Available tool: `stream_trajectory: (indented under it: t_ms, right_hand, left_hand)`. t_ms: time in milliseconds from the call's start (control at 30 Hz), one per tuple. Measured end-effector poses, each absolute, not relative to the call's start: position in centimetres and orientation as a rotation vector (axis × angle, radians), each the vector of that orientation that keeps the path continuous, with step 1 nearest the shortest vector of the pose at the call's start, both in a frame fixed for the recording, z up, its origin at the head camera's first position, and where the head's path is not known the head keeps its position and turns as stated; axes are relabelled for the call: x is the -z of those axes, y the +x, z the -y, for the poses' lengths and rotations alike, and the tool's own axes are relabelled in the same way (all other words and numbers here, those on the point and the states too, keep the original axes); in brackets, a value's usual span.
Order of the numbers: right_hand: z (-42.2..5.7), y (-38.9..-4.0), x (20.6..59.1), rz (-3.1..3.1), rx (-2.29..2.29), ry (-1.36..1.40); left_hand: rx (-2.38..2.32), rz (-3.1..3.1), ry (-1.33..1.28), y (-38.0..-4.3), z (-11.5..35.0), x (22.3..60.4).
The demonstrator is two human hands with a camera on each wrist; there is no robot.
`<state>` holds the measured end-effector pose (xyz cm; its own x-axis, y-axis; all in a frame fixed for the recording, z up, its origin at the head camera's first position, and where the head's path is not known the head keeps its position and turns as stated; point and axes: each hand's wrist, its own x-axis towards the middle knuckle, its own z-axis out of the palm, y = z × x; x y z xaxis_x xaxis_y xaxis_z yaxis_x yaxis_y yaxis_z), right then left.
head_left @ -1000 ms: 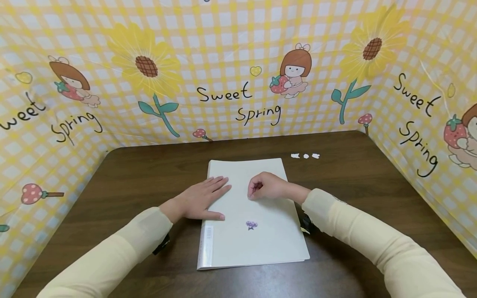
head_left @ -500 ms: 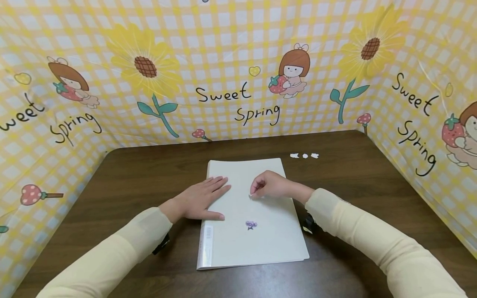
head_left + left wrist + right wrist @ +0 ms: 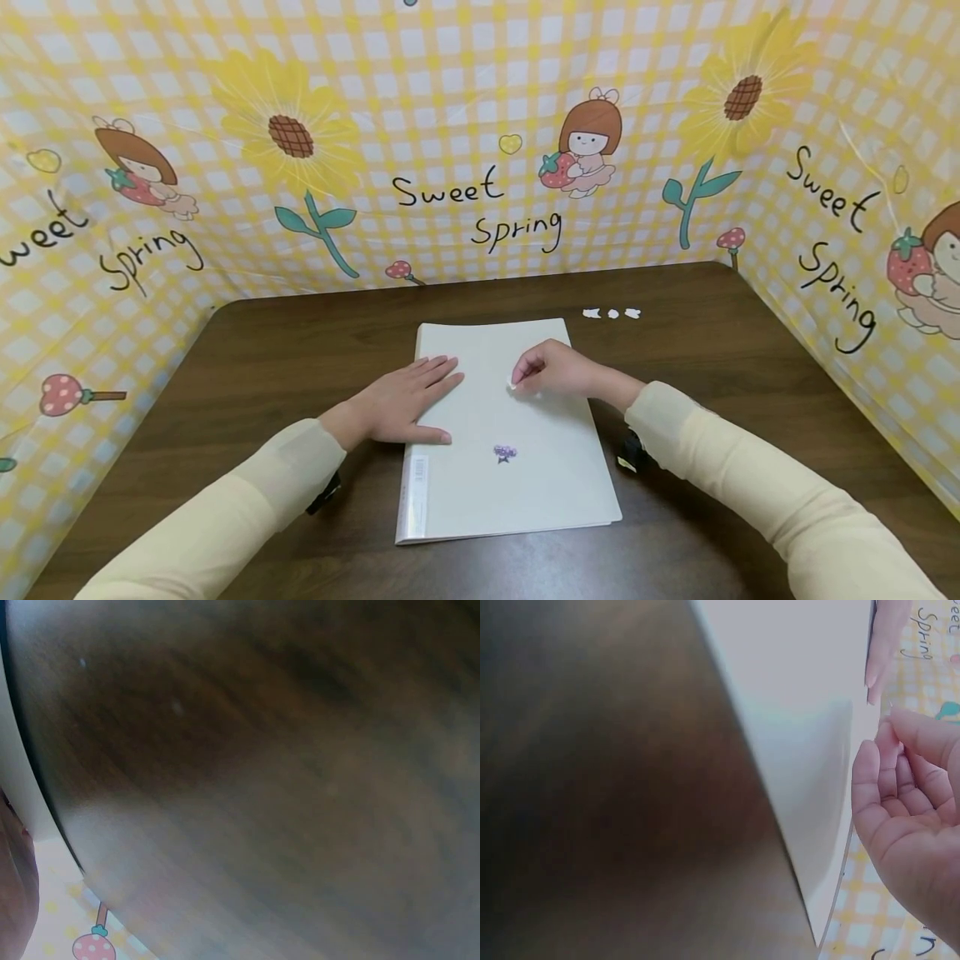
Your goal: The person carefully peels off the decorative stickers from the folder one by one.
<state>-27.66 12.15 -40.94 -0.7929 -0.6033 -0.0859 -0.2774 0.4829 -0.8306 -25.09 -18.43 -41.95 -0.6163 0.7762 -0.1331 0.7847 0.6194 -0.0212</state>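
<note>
A white folder [image 3: 487,496] with a clear spine strip lies on the dark wooden table. My left hand [image 3: 408,404] rests flat on its left side, fingers spread. Over the folder's right half, my right hand [image 3: 558,368] pinches a small white paper-like piece [image 3: 511,384] between thumb and forefinger. Below both hands, a small purple sticker [image 3: 505,453] lies on the cover. In the right wrist view, the right hand's thumb and forefinger meet at the tips and its other fingers [image 3: 866,776] curl loosely. Part of the left hand [image 3: 16,889] fills the left edge of the left wrist view.
Behind the folder's upper right corner, 3 small white pieces [image 3: 612,314] lie in a row on the table [image 3: 300,333]. A yellow checked cloth [image 3: 450,100] with printed flowers walls off the back and sides.
My right hand has moved a little right and away from me over the cover, and the white piece in its fingertips has come into view. The left hand stays put.
</note>
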Motion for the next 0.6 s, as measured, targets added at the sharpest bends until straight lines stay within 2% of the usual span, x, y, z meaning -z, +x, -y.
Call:
stream_trajectory:
  t_ms: [600]
  right_hand:
    - [-17.1,-28.5,40.0,-2.422,1.416,-0.554]
  left_hand:
    - [0.121,-2.724,1.333,-25.0,18.5,41.9]
